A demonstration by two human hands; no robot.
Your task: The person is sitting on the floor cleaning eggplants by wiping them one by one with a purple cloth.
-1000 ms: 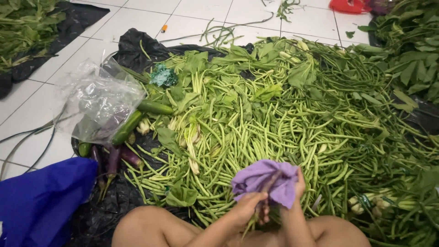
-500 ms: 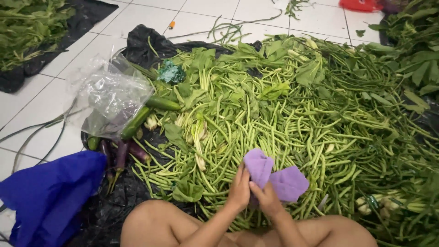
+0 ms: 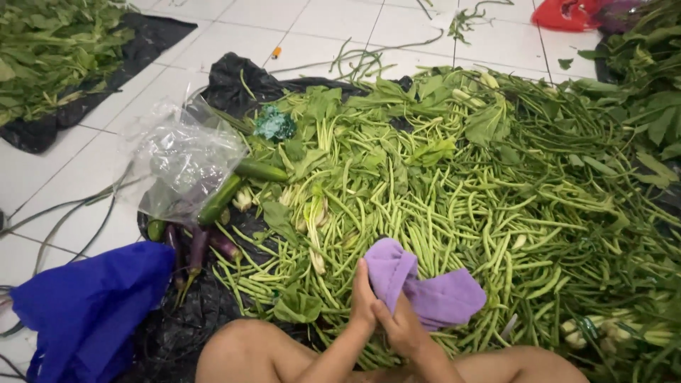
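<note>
1. Head view, far left: blue bag [image 3: 85, 308] lay on tile, clear bag [image 3: 181, 170] over cucumbers [image 3: 234, 188] and eggplants [image 3: 198, 248].
2. Centre: left hand [image 3: 363, 298] and right hand [image 3: 403, 328] both pinched shut on purple cloth [image 3: 425, 287], just above the knees.
3. Right: long beans [image 3: 496, 213] heaped under the cloth, greens [image 3: 645, 92] beyond.

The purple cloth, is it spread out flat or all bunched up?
Bunched up. The purple cloth sits crumpled in folds over the long beans, gripped by the left hand and right hand.
</note>
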